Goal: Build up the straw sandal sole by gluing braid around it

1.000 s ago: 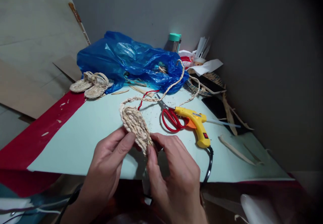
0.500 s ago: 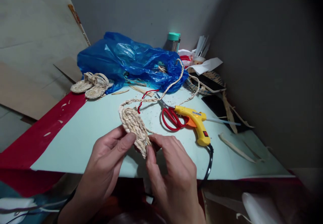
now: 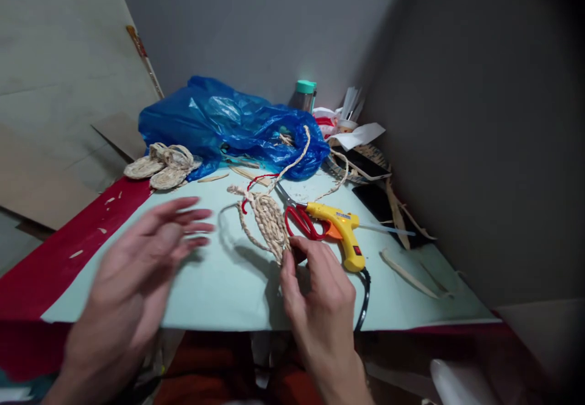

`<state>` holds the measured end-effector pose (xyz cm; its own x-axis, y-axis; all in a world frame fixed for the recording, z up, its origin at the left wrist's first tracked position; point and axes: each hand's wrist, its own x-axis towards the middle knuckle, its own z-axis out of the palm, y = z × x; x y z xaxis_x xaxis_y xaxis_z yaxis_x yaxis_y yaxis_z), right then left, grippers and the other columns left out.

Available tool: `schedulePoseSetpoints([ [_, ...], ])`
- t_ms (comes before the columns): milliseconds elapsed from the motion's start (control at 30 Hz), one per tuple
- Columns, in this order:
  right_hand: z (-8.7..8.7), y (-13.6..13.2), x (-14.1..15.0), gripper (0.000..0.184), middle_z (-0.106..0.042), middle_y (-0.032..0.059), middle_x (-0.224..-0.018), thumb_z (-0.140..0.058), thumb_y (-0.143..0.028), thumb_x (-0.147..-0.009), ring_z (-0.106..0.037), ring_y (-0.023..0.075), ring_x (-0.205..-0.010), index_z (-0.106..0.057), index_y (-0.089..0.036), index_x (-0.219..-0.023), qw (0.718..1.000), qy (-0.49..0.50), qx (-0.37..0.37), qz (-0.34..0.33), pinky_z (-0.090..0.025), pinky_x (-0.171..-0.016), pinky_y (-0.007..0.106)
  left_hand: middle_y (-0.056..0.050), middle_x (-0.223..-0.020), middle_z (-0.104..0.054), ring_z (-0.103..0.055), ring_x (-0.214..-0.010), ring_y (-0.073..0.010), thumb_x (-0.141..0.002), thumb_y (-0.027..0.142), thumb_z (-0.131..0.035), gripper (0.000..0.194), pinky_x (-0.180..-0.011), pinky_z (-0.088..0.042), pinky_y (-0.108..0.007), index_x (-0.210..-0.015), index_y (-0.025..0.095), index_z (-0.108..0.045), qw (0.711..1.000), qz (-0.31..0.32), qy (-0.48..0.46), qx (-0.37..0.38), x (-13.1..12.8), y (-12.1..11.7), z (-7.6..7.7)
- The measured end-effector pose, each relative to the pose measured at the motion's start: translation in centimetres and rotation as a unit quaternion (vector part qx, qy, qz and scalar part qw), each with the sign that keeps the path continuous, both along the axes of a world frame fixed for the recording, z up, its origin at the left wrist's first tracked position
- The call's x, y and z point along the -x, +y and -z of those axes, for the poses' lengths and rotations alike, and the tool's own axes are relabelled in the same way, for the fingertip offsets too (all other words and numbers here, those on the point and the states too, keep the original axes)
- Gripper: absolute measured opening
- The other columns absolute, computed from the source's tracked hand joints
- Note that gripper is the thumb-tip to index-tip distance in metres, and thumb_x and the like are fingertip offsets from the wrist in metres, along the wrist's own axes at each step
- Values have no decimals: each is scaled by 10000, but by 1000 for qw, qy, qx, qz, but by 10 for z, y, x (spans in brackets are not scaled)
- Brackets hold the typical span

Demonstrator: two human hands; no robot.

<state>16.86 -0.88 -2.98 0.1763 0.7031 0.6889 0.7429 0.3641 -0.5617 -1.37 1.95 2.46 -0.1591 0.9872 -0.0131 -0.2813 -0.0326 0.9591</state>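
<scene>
A flat coiled sole of pale braided straw [image 3: 269,217] hangs above the table, its lower tip pinched by my right hand [image 3: 320,289] between thumb and fingers. From it a loose braid [image 3: 295,164] runs up toward the blue bag, and a loop of braid droops on its left side. My left hand [image 3: 150,259] is off to the left, touching nothing, fingers spread and slightly blurred. Just right of the sole lie red-handled scissors [image 3: 305,222] and a yellow glue gun [image 3: 340,222] with a clear glue stick in its back.
Small straw slippers [image 3: 167,166] sit at the table's left. Behind lies a blue plastic bag [image 3: 219,116]. A jar with a green lid [image 3: 305,91], a cup of glue sticks [image 3: 350,119] and a dark phone-like slab [image 3: 372,201] stand or lie right. A black cord [image 3: 364,298] crosses the front edge.
My left hand has let go of the straw sole and moved left, opening. The right hand still pinches the sole, which has turned, and its braid now hangs looped on the left.
</scene>
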Motion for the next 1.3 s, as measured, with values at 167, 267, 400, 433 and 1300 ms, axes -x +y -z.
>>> schedulePoseSetpoints([
  [167,-3,4,1,105,-687,41,-861,-565,-129,-949,-636,149,-756,-651,-143,-1007,999,28,3,-19,-505,-677,269,111,-860,-705,-592,-858,-85,-817,226,-824,113,-873,-492,-103,-888,284,-758,992,-122,4,-12,14,2,8],
  [267,-7,3,8,100,-683,26,-843,-562,-131,-949,-641,132,-742,-651,-152,-990,998,39,-2,-46,-508,-667,246,38,-759,-705,-589,-720,-106,-716,280,-886,164,-677,-502,-123,-843,235,-793,997,-60,43,-5,8,-4,22],
  [400,-12,1,18,99,-688,19,-852,-564,-129,-952,-645,125,-755,-641,-166,-1003,995,47,-16,-87,-514,-681,230,16,-612,-625,-490,-537,-83,-742,363,-851,196,-527,-419,-174,-818,190,-798,998,13,59,4,0,-13,35],
  [433,-13,1,21,102,-686,18,-848,-563,-127,-953,-645,124,-756,-640,-168,-1006,994,48,-18,-96,-515,-683,228,17,-584,-601,-459,-511,-77,-764,378,-830,208,-497,-387,-178,-822,182,-791,998,18,55,11,0,-15,37],
  [1300,38,-1,66,429,-701,137,-1125,-600,-377,-980,-676,272,-993,-540,-176,-1354,990,76,24,-114,-552,-864,406,25,-646,-515,-412,-549,-110,-824,360,-765,190,-465,-355,-201,-842,179,-709,996,56,-26,64,1,-8,50],
])
